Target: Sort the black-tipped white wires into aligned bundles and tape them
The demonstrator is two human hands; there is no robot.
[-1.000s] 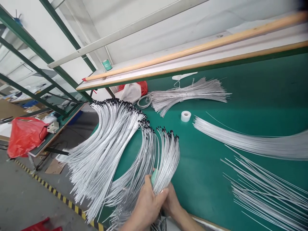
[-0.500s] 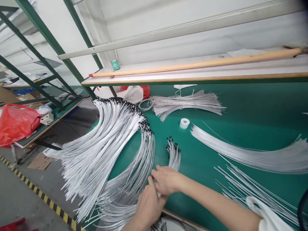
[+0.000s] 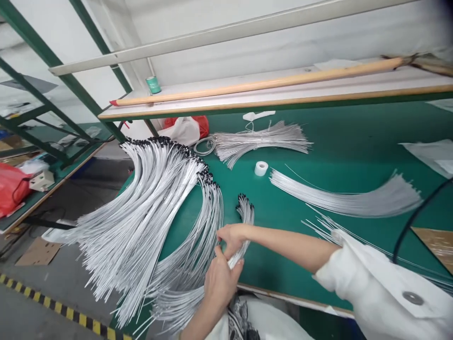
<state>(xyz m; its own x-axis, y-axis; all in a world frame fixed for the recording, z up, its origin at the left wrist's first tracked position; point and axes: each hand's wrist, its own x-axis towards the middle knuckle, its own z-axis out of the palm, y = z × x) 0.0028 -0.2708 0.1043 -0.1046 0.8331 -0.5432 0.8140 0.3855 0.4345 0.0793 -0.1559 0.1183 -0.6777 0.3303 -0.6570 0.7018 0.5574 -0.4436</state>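
Observation:
My left hand (image 3: 221, 281) is at the table's front edge, its fingers curled and its thumb beside a small bundle of thin grey-white cables (image 3: 247, 213) with black tips. Over that bundle, my right hand (image 3: 231, 238) bends down with its fingertips pinched close to my left index finger. What either hand grips is too small or hidden to make out. Left of both hands fans a larger bunch of the same cables (image 3: 212, 212), also black-tipped. Beyond it spreads a thick pile of white cables (image 3: 148, 203).
A white tape roll (image 3: 261, 168) stands mid-table. Behind it lies a tied cable bundle (image 3: 262, 140); loose cables (image 3: 347, 198) stretch to the right. A shelf (image 3: 269, 97) with a long wooden pole (image 3: 262, 85) and a green can (image 3: 153, 85) spans the back.
The view has swung right, so the scene sits further left and higher. My hands have come slightly apart, showing more of the small bundle between them, and more of my right sleeve shows.

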